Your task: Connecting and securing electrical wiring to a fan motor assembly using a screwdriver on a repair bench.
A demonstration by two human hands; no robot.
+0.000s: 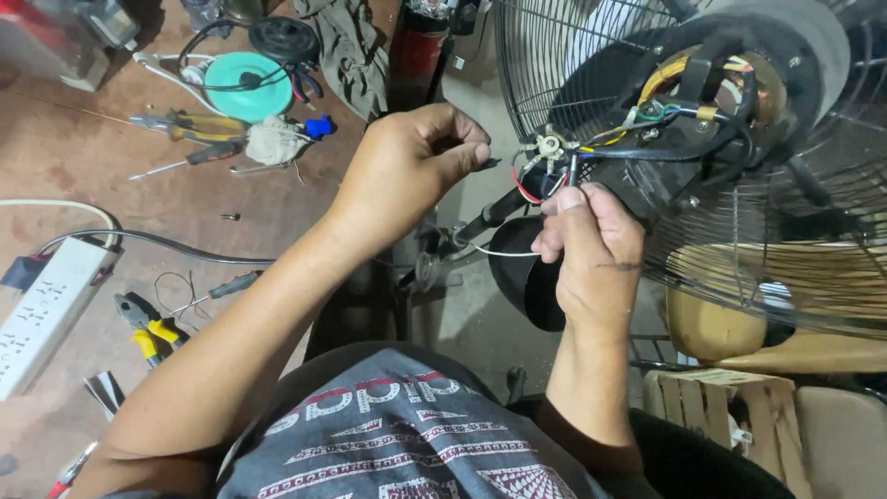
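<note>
Beside the round wire fan grille [554, 74], both hands [591, 245] pinch thin wires [528, 189].

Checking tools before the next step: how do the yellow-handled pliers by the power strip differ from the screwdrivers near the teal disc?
The pliers are short, with yellow grips and broad jaws, lying beside the power strip. The screwdrivers are long and slim with thin shafts, lying farther off by the teal disc. Both lie flat on the reddish floor, untouched by either hand.

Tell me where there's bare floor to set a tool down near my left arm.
Bare floor lies between the power strip, the grey cable and the screwdrivers above. It is crowded around the teal disc and by the yellow-handled pliers.
</note>
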